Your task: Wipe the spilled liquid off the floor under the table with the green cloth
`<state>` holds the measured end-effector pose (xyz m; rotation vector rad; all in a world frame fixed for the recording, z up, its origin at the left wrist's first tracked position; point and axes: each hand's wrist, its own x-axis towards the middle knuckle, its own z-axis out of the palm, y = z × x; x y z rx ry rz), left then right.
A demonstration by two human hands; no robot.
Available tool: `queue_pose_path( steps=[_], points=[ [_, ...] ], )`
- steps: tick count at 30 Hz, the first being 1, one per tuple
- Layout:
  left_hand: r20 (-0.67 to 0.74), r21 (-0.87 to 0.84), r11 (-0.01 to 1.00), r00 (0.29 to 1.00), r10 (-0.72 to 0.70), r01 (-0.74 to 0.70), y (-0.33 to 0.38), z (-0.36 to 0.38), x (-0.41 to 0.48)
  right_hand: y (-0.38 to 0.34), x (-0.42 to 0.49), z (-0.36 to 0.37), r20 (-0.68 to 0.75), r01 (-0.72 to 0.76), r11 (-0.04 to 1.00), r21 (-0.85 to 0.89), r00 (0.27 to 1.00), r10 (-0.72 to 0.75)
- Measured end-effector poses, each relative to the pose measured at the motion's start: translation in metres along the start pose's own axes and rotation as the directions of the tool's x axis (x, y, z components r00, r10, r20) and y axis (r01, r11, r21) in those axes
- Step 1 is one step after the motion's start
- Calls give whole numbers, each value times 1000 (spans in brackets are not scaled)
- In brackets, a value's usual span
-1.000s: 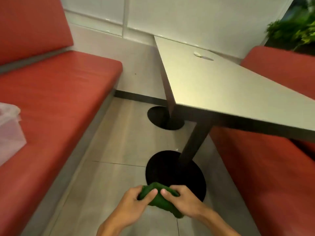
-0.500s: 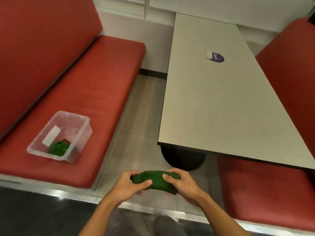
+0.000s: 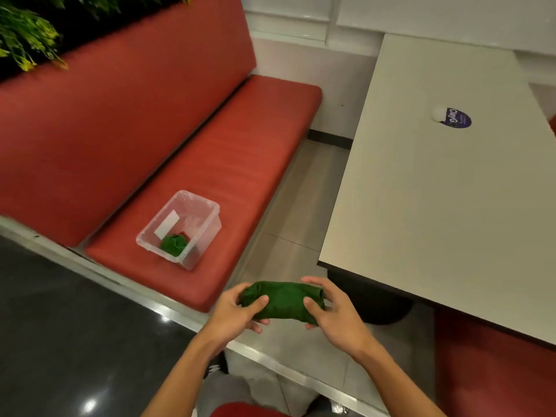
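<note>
A: Where was the green cloth [image 3: 282,300]?

B: Rolled into a thick bundle and held in the air between both hands, above the pale floor tiles [image 3: 288,218] at the near end of the grey table [image 3: 445,206]. The left hand [image 3: 237,314] gripped its left end, thumb on top and fingers curled underneath; the right hand [image 3: 334,314] closed around the right end the same way.

A: And on the seat?

B: A clear plastic bin [image 3: 207,233] sat on the red bench cushion [image 3: 240,152], near its front edge. Inside lay a second green cloth [image 3: 174,244], crumpled, beside a white card [image 3: 167,228] (whether the two touched, I could not tell).

A: Anything on the tabletop?

B: A round blue sticker [image 3: 457,118] with a small white patch at its edge. The table's dark round base [image 3: 382,308] showed under the near corner, just beyond the right hand. Green plants [image 3: 27,34] hung above the bench back.
</note>
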<state>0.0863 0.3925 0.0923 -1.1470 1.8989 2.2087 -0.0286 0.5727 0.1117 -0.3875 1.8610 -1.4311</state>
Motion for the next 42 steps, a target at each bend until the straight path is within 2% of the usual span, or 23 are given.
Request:
queue_pose_path(
  steps=[3, 7, 11, 14, 18, 21, 24, 27, 28, 29, 32, 34, 36, 39, 42],
  points=[
    [-54, -30, 999, 998, 23, -25, 3, -32, 6, -17, 22, 27, 60, 56, 997, -47, 997, -53],
    [-119, -5, 997, 990, 74, -75, 12, -93, 30, -40, 73, 81, 92, 51, 995, -85, 995, -43],
    [-167, 154, 983, 978, 127, -101, 25, -177, 73, -58, 132, 148, 78, 33, 996, -87, 997, -27],
    [-192, 293, 955, 975, 113, -53, 37, -248, 114, -64, 180, 208, 47, 32, 985, -168, 999, -25],
    [-225, 574, 818, 955, 195, -32, 45, -307, 167, -53, 243, 273, -43, -39, 973, -226, 999, 30],
    [-216, 688, 725, 960, 177, 21, 43, -325, 198, -44, 269, 310, -96, -129, 942, -308, 990, 104],
    [-113, 775, 631, 988, 105, 22, 31, -333, 233, -25, 292, 336, -152, -232, 896, -379, 970, 187],
    [-73, 859, 508, 997, -4, 65, 17, -335, 256, -10, 310, 350, -56, -183, 789, -587, 981, 186],
    [-69, 882, 465, 997, -40, 79, 14, -335, 261, -9, 314, 354, 15, -171, 761, -626, 973, 230],
    [-68, 902, 421, 995, -78, 95, 13, -335, 266, -5, 319, 358, 45, -188, 768, -612, 961, 271],
    [-80, 950, 286, 983, -164, 125, 20, -328, 271, -6, 323, 367, 38, -260, 696, -669, 923, 382],
    [-96, 967, 219, 981, -169, 132, 24, -321, 270, -8, 320, 368, 47, -233, 662, -712, 926, 375],
    [-104, 979, 162, 983, -150, 128, 27, -318, 264, -13, 312, 363, 61, -193, 692, -696, 944, 324],
    [-94, 984, 133, 983, -156, 115, 43, -310, 253, -24, 297, 332, 61, -155, 737, -657, 964, 257],
    [-38, 989, 138, 993, -109, 53, 70, -298, 232, -36, 273, 291, 35, -150, 738, -658, 973, 229]
  ],
)
